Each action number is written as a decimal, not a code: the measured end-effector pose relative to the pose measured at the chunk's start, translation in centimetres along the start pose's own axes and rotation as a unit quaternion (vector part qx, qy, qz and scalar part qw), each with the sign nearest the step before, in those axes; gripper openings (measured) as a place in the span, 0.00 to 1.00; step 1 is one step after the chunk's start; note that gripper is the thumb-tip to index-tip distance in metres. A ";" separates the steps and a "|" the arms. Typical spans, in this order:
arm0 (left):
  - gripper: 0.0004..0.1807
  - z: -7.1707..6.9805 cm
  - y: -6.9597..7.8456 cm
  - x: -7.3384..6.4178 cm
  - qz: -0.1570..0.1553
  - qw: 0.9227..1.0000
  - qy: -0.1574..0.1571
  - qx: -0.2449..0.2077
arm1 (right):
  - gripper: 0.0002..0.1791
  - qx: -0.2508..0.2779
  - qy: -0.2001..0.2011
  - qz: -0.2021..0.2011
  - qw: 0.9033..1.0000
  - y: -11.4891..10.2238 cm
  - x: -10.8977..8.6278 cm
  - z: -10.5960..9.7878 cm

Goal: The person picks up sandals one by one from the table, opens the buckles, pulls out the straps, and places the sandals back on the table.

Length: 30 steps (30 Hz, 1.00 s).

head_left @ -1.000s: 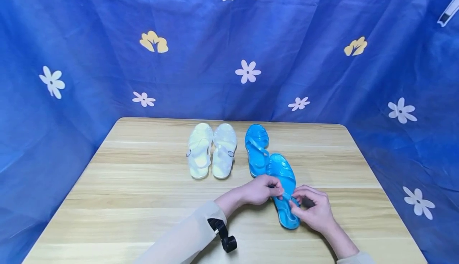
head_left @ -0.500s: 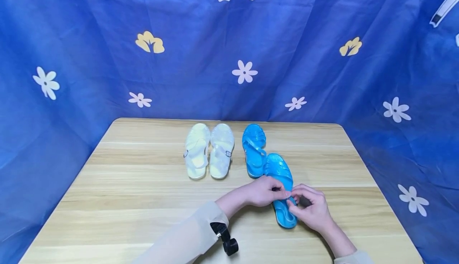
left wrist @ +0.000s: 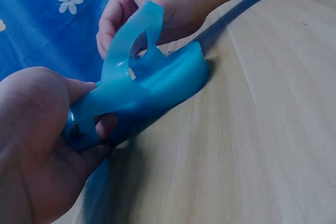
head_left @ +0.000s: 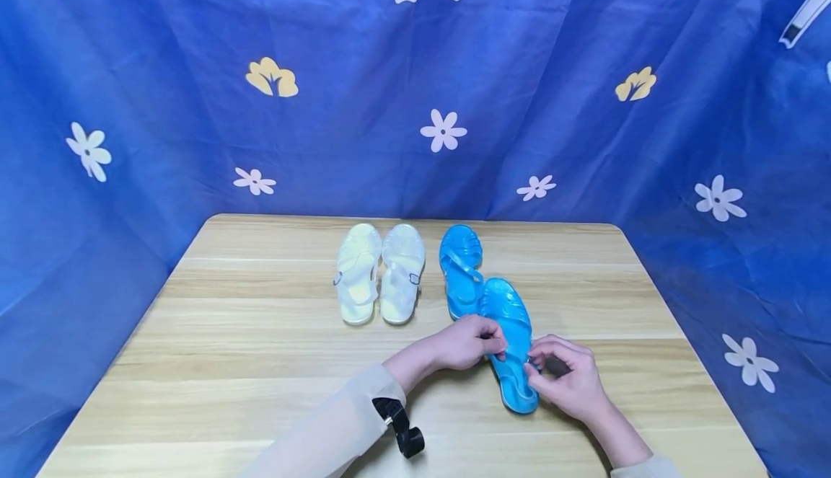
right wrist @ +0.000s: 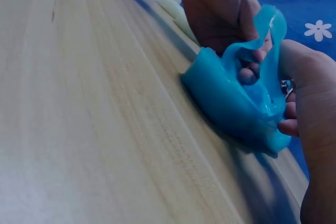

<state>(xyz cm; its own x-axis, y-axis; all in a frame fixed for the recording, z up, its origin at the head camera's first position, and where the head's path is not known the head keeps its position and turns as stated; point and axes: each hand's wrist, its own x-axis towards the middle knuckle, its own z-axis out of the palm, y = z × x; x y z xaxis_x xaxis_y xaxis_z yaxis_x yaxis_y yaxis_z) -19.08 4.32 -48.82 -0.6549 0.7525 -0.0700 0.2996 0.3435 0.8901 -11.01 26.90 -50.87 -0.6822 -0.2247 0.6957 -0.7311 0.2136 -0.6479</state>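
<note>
A blue jelly sandal [head_left: 503, 305] lies toe away from me on the table, with both my hands at its heel half. My left hand [head_left: 469, 342] is at its left side; in the left wrist view the thumb lies along the sandal's side and the fingers wrap beneath. On the other side, my right hand [head_left: 571, 377] pinches the small metal buckle [right wrist: 286, 86] between thumb and fingers. The heel strap [right wrist: 273, 22] arches up above the sole. The second blue sandal [head_left: 462, 269] touches the first one at its upper left.
A pair of whitish sandals, the left one [head_left: 358, 276] and the right one [head_left: 402, 276], stands side by side toward the back middle of the wooden table [head_left: 247, 363]. A blue patterned cloth [head_left: 363, 103] hangs behind. A black camera mount [head_left: 405, 431] sticks out from my left sleeve.
My left hand first moved right, up to the right fingertips, then drew back left to the sandal's left side. The right hand keeps its pinch at the buckle. The other sandals have not moved.
</note>
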 end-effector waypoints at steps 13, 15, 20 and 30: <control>0.11 0.2 0.5 -0.7 0.038 0.998 0.030 0.036 | 0.21 0.003 -0.013 0.002 1.000 -1.0 0.8 -0.1; 0.13 0.2 0.8 -1.0 0.056 0.996 0.038 0.061 | 0.22 -0.002 -0.017 0.004 1.000 -1.0 0.8 -0.3; 0.23 0.1 1.3 -1.8 0.082 0.986 0.067 0.132 | 0.23 -0.024 -0.026 0.012 0.999 -0.6 0.3 -0.6; 0.30 -0.1 1.2 -4.3 0.133 0.958 0.128 0.218 | 0.38 0.017 -0.109 0.043 0.993 2.0 -2.0 -2.7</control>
<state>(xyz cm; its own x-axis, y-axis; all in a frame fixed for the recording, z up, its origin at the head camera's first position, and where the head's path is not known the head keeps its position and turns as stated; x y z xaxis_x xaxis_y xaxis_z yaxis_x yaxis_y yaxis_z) -16.00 1.42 -47.39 -0.6471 0.7030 0.2951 0.7046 0.4035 0.5838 -11.14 30.33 -52.73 -0.7246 -0.4073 0.5560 -0.6668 0.2101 -0.7150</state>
